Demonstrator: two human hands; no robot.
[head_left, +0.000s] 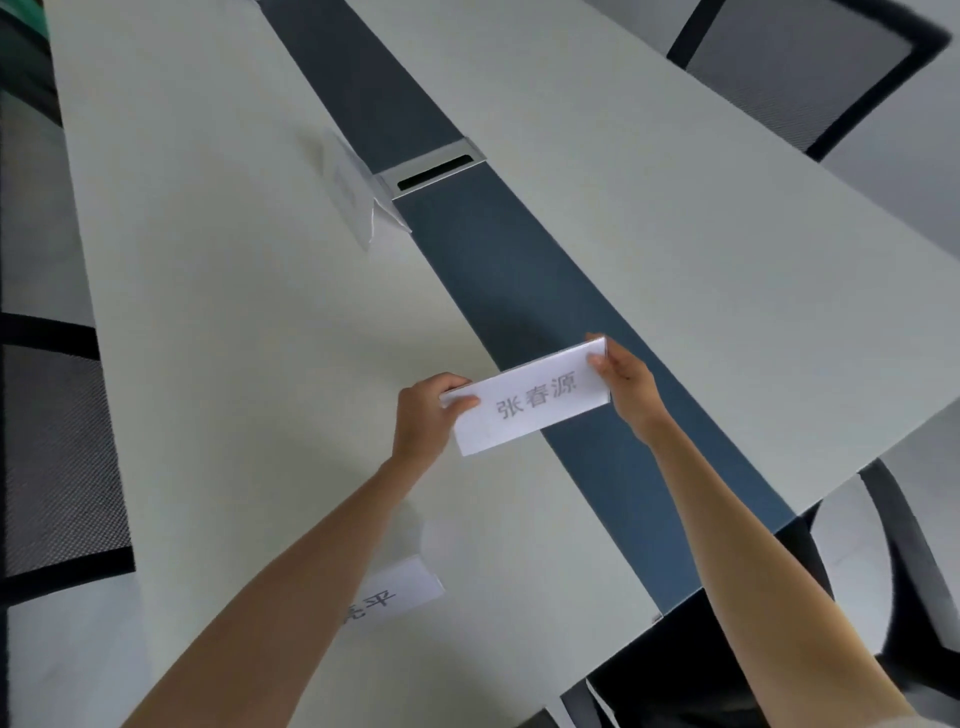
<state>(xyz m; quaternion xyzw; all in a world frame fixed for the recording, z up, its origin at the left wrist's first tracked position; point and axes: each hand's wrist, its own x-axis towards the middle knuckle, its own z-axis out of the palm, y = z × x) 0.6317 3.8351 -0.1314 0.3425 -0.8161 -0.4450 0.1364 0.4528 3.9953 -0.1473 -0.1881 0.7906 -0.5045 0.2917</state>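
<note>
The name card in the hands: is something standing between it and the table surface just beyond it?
Nothing visible does. The left hand and the right hand pinch the name card by its ends over the dark strip. The standing card is farther off to the left, and the third card lies nearer the person.

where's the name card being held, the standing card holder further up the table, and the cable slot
held name card (530, 402): head view, on the printed characters at its middle
standing card holder (347, 189): head view, on its slanted front face
cable slot (435, 172): head view, on the dark opening
</note>
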